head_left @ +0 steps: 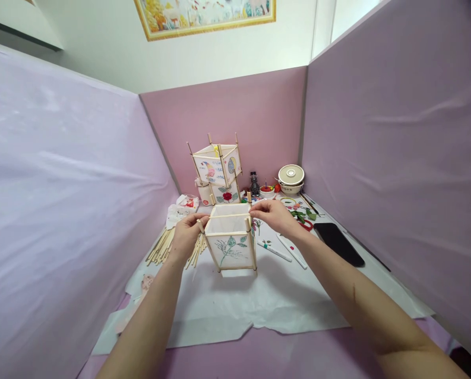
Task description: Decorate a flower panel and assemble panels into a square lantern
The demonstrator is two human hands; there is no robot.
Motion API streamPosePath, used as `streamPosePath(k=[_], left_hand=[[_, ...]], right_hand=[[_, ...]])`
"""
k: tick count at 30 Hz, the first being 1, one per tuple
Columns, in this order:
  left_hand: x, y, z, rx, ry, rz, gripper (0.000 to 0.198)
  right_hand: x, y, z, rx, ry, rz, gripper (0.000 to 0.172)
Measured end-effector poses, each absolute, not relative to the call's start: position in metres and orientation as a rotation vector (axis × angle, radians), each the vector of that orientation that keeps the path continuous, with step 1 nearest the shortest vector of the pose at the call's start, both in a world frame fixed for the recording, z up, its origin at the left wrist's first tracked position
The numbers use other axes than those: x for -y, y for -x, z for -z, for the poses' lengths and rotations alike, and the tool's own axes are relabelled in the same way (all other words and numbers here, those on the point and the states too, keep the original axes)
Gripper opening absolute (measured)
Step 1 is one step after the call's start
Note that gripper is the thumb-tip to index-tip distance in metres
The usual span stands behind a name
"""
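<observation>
A square paper lantern (230, 251) with a wooden stick frame stands upright on the paper-covered table, its open top towards me. Green leaves and stems are drawn on its front panel. Across the top lies a thin wooden stick (230, 216). My left hand (188, 231) pinches its left end beside the lantern's left edge. At the opposite edge my right hand (275, 215) pinches the right end, fingertips close to the frame. Whether the stick rests on the frame I cannot tell.
Behind stands a taller painted lantern (217, 168). Wooden sticks (162, 246) lie at left. White markers (291, 251), red-handled scissors (307, 225) and a black phone (338, 243) lie at right. A lidded bowl (291, 179) sits in the back corner. Panels (227, 116) enclose the table.
</observation>
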State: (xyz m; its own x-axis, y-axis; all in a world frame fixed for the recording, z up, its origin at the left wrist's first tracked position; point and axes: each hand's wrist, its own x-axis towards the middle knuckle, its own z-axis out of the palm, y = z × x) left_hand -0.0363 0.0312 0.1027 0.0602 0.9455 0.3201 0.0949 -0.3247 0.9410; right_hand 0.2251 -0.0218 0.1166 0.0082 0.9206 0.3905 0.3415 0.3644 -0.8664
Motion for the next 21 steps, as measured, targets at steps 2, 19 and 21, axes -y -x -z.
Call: streamPosePath(k=[2,19,21], left_hand=[[-0.031,0.035,-0.102,-1.07,-1.544,-1.373,0.029],[0.013,0.052,-0.145,-1.18,-1.696,-0.862,0.017],[0.013,0.053,-0.147,-1.212,-1.732,-0.825,0.015]], right_hand=[[0.022,-0.224,-0.116,1.55,1.167,-0.68,0.015],[0.04,-0.238,-0.125,1.587,1.217,-1.01,0.013],[0.042,-0.238,-0.127,1.596,1.249,-1.003,0.013]])
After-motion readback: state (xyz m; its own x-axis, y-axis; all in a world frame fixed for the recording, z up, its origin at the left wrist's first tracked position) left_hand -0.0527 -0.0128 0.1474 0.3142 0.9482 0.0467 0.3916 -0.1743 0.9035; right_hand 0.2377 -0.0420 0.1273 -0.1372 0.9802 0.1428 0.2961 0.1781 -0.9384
